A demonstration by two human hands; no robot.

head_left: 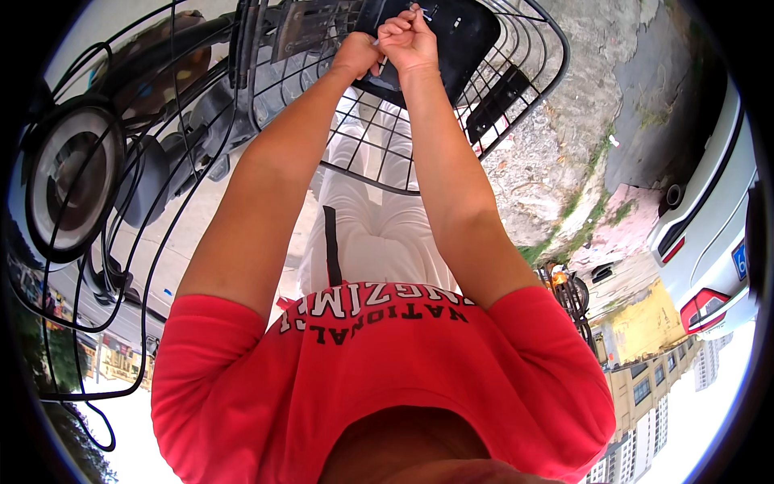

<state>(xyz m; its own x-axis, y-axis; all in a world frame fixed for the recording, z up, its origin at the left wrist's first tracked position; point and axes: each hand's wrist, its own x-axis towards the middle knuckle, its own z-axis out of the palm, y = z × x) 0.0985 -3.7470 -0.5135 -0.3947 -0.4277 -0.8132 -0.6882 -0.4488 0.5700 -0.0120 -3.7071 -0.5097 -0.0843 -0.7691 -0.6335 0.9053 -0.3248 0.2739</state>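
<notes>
Both of my hands meet over a black plastic panel or box (469, 39) with rounded corners, set at a black wire basket (379, 149). My left hand (357, 55) is closed in a fist beside the panel's left part. A thin pale sliver shows at its fingers, too small to name. Just to the right, my right hand (409, 40) has its fingers curled in, with thumb and fingertips pinched near the top of the view. What it pinches, if anything, I cannot make out. The hands are close together, and their far side is partly hidden.
A scooter or motorbike with a round headlamp (74, 179) stands at the left, behind curved black wires (173, 194). A black bar (497, 103) is at the basket's right side. Rough concrete ground (556, 121) lies right, with a white car (709, 218) beyond.
</notes>
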